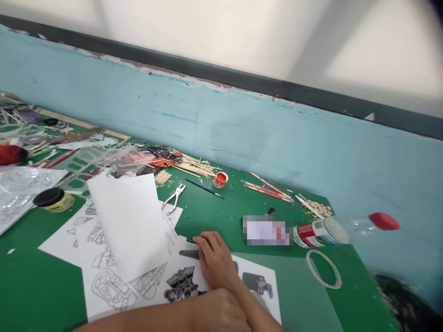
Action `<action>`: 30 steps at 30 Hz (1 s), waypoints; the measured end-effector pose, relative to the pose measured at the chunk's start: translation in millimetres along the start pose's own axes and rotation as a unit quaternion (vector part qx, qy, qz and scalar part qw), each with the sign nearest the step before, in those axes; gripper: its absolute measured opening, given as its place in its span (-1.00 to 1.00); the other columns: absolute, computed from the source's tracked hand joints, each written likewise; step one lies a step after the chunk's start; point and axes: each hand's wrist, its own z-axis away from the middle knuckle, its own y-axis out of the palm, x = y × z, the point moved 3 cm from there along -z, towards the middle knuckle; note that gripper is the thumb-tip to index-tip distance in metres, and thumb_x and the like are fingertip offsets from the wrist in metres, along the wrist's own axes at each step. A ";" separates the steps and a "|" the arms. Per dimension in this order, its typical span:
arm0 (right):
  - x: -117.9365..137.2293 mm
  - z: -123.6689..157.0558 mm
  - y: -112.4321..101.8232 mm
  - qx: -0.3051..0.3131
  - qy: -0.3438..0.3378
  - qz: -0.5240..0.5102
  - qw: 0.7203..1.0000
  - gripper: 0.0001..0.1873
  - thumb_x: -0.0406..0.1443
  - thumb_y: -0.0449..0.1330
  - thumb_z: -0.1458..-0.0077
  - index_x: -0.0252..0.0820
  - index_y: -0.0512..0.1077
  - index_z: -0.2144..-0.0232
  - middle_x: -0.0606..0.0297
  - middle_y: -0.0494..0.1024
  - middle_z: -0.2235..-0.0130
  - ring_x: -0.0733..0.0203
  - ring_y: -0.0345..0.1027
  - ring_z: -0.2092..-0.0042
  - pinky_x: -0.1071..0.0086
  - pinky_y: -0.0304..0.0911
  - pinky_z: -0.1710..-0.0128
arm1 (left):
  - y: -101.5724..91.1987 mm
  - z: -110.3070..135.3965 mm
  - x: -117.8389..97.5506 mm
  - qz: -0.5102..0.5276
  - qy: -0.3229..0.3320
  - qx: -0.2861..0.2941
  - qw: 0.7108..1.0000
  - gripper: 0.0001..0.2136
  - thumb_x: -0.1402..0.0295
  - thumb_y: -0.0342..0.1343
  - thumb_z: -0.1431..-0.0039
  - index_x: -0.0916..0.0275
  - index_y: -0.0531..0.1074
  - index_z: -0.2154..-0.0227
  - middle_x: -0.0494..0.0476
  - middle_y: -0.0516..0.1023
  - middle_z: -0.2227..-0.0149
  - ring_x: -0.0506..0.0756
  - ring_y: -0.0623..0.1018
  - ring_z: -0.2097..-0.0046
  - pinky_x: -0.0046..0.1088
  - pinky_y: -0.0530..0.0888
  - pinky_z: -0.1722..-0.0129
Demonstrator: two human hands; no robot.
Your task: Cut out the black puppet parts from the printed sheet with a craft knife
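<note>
My right hand [214, 258] rests on a printed sheet [266, 267] with dark grey and black pattern shapes. Its fingers are curled around a thin dark green pen-like stick [189, 240], of which only the end shows. My left forearm crosses over the right one at the bottom edge. The back of my left hand [219, 313] is bent downward there, its fingers hidden. Beside them, a blank white sheet [131, 226] lies over pages of line drawings [112, 290]. A metal hole punch plier [175, 196] touches the paper's upper edge.
A phone [266, 230], a can [321, 232], a clear bottle with red cap [384, 221] and a tape ring [323, 269] stand right. Farther back are a red paint jar [220, 180], a brush [204, 188] and wooden sticks [197, 166]. A black-lidded jar [53, 199] sits left.
</note>
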 end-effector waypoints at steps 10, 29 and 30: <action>-1.6 3.9 2.6 0.012 0.005 0.000 1.000 -0.63 -0.48 0.06 -0.34 -0.19 0.37 -0.13 0.12 0.57 0.10 0.07 0.41 0.11 0.20 0.41 0.05 | 10.2 4.1 -3.1 -0.003 0.006 0.007 1.000 -0.78 0.27 0.17 -0.43 0.25 0.45 0.34 -0.08 0.45 0.44 -0.06 0.44 0.46 -0.52 0.50 0.42; -7.9 10.0 13.3 0.066 0.020 0.025 0.997 -0.65 -0.47 0.20 -0.06 -0.16 0.42 0.08 0.19 0.51 0.23 0.02 0.33 0.18 0.19 0.34 0.16 | 18.6 14.3 2.7 -0.010 -0.022 -0.025 0.999 -0.82 0.31 0.19 -0.42 0.27 0.46 0.32 -0.07 0.47 0.42 -0.08 0.44 0.46 -0.54 0.49 0.44; -8.3 10.3 13.7 0.066 0.021 0.025 0.997 -0.65 -0.47 0.20 -0.06 -0.16 0.42 0.08 0.19 0.52 0.23 0.02 0.33 0.18 0.19 0.34 0.16 | 18.8 14.2 2.6 -0.010 -0.022 -0.025 0.999 -0.81 0.31 0.19 -0.42 0.27 0.45 0.33 -0.08 0.47 0.42 -0.08 0.44 0.47 -0.54 0.48 0.44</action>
